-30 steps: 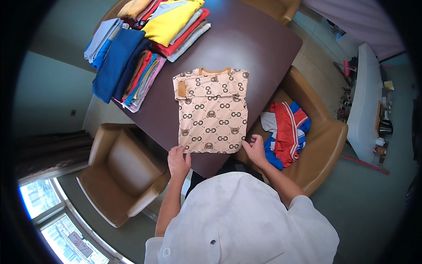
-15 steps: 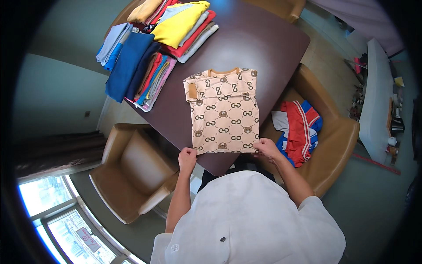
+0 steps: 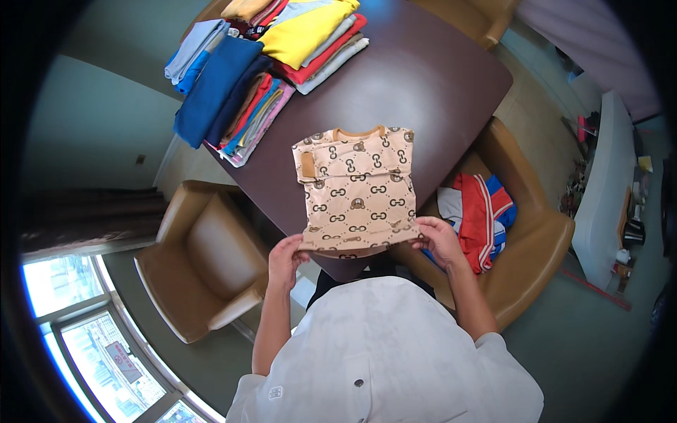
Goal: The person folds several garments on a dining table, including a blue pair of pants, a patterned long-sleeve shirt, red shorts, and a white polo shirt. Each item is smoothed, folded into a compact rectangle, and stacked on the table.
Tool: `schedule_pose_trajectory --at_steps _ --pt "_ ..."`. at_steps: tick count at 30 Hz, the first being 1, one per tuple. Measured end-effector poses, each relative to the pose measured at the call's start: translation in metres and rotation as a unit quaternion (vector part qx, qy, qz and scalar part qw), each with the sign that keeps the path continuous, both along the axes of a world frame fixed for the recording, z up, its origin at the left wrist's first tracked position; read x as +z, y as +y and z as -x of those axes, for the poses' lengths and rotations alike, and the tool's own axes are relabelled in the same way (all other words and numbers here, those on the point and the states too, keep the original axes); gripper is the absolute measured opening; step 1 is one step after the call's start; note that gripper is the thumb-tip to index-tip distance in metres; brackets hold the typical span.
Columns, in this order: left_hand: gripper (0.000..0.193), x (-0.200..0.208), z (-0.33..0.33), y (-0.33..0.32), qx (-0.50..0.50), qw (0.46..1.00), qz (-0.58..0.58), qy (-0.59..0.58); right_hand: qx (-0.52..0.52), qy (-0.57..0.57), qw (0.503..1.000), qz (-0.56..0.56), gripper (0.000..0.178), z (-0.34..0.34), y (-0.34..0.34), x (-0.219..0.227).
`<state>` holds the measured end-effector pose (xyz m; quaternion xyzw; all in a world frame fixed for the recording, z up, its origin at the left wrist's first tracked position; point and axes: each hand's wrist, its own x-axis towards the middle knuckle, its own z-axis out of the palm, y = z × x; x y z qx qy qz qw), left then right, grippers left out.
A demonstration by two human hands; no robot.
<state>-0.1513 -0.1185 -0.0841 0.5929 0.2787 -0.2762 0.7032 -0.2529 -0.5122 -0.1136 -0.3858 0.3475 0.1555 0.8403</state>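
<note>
A beige T-shirt [image 3: 358,190] with a brown collar and a dark link-and-bear pattern lies face up on the dark table, its collar pointing away from me. Its sleeves are tucked in across the upper part. At the near end, my left hand [image 3: 285,259] pinches the lower left corner, while my right hand [image 3: 441,240] grips the lower right corner. Between them the hem is lifted and bends, with a strip of fabric hanging below the fold at the table's near corner.
Folded clothes stand in stacks at the table's [image 3: 423,77] far left, among them a navy garment [image 3: 218,84] and a yellow one [image 3: 310,32]. Brown armchairs flank me; the right armchair [image 3: 539,240] holds a heap of red, blue and white clothes [image 3: 479,211].
Both hands have raised the T-shirt's hem, so its lower part now bends where it lay flat. My hands have moved slightly farther apart. The view has shifted a little.
</note>
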Motion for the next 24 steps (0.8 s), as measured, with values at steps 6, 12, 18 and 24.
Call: schedule_pose_trajectory --at_steps 6,12,18,24 --pt "0.043 -0.002 -0.057 -0.031 -0.093 0.979 -0.061 -0.170 -0.002 -0.107 0.990 0.092 0.038 -0.055 -0.016 -0.008" --pt "0.021 -0.024 -0.097 -0.039 -0.136 0.943 -0.201 -0.229 0.034 -0.107 0.948 0.299 0.016 -0.089 -0.021 -0.024" --pt "0.027 -0.031 -0.130 -0.036 -0.178 0.941 -0.202 -0.206 0.066 -0.101 0.935 0.334 0.016 -0.107 -0.038 -0.028" --pt "0.025 -0.056 -0.149 -0.046 -0.153 0.908 -0.307 -0.241 -0.017 -0.048 0.903 0.426 0.008 -0.125 -0.028 -0.057"
